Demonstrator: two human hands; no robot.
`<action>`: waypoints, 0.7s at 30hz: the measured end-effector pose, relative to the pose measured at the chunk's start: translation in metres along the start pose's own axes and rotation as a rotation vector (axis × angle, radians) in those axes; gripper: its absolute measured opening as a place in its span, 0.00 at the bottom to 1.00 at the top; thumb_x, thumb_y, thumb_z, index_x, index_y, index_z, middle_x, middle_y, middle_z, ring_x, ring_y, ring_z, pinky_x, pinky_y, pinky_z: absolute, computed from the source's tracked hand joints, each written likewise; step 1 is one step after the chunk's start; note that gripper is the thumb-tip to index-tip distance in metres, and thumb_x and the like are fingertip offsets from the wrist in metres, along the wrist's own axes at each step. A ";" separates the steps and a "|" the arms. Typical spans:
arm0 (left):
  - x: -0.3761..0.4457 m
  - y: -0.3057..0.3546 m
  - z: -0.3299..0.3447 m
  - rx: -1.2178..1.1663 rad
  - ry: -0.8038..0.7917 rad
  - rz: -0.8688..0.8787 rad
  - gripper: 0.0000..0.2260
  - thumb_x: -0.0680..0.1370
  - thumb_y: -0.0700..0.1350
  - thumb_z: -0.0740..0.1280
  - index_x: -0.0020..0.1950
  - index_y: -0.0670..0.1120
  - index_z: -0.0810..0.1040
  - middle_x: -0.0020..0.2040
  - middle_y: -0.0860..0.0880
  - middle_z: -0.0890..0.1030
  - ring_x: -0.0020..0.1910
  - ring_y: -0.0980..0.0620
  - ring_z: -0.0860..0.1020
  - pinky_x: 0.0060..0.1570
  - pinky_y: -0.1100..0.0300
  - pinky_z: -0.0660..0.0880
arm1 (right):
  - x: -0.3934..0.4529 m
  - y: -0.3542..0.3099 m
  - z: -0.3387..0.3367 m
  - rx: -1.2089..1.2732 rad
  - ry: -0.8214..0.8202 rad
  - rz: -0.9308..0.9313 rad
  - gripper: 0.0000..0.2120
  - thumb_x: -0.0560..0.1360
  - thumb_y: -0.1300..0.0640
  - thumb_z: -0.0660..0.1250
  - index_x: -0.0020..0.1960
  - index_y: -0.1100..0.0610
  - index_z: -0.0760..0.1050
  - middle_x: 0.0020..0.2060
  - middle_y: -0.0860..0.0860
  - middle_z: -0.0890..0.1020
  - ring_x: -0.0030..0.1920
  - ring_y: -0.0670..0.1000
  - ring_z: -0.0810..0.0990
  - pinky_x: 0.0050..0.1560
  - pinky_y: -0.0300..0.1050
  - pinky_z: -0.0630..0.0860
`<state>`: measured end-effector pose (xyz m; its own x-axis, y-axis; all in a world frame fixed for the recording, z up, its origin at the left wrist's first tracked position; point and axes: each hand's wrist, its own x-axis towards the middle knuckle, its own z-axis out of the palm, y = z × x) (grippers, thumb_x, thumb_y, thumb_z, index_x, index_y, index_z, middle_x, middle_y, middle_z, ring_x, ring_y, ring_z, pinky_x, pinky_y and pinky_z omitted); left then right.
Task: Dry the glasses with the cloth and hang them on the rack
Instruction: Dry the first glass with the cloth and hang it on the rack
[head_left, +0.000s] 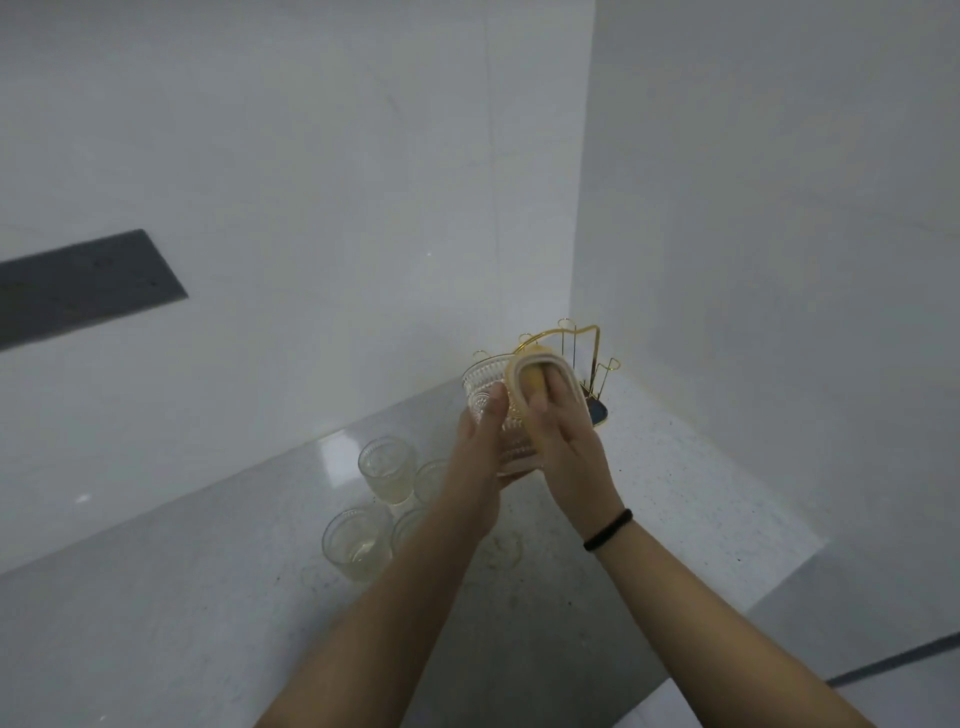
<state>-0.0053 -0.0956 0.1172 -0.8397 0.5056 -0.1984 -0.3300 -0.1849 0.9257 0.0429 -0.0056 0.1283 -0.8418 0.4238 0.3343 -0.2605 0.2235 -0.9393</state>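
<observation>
Four glasses (358, 540) wait low centre on the counter (182, 597); above them the left hand (480, 457) grips a ribbed glass (491, 400), the right hand (569, 431) pinches the cloth (535, 384) over its rim; best to turn the glass steadily, since the empty rack (582, 353) stands just behind

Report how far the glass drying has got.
Done: nothing visibly; the gold rack shows no hung glass. In hand: the left hand holds a ribbed glass while the right hand presses the yellow cloth against it. Left: four glasses wait on the counter.
</observation>
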 end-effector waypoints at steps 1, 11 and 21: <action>-0.003 -0.001 0.003 -0.004 0.005 -0.004 0.30 0.73 0.64 0.62 0.70 0.47 0.68 0.61 0.43 0.80 0.54 0.44 0.83 0.48 0.47 0.81 | 0.007 -0.005 0.000 0.089 0.029 0.070 0.13 0.79 0.48 0.56 0.61 0.40 0.71 0.60 0.39 0.75 0.61 0.42 0.73 0.61 0.38 0.70; -0.001 0.015 -0.006 0.075 0.077 0.031 0.23 0.78 0.60 0.61 0.67 0.46 0.72 0.56 0.42 0.83 0.48 0.45 0.84 0.41 0.52 0.81 | -0.018 0.008 0.009 -0.050 -0.020 0.038 0.15 0.77 0.43 0.53 0.62 0.43 0.68 0.48 0.40 0.74 0.45 0.40 0.76 0.44 0.34 0.72; -0.016 0.008 0.002 -0.004 -0.128 -0.074 0.31 0.75 0.66 0.58 0.64 0.42 0.78 0.54 0.39 0.84 0.51 0.43 0.84 0.43 0.54 0.81 | -0.010 0.002 -0.012 -0.101 0.151 -0.187 0.12 0.73 0.48 0.64 0.54 0.36 0.73 0.56 0.49 0.70 0.57 0.47 0.72 0.57 0.46 0.74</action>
<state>0.0063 -0.1037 0.1283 -0.7512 0.6211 -0.2235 -0.3914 -0.1465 0.9085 0.0567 0.0012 0.1243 -0.7013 0.4918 0.5160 -0.3496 0.3935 -0.8503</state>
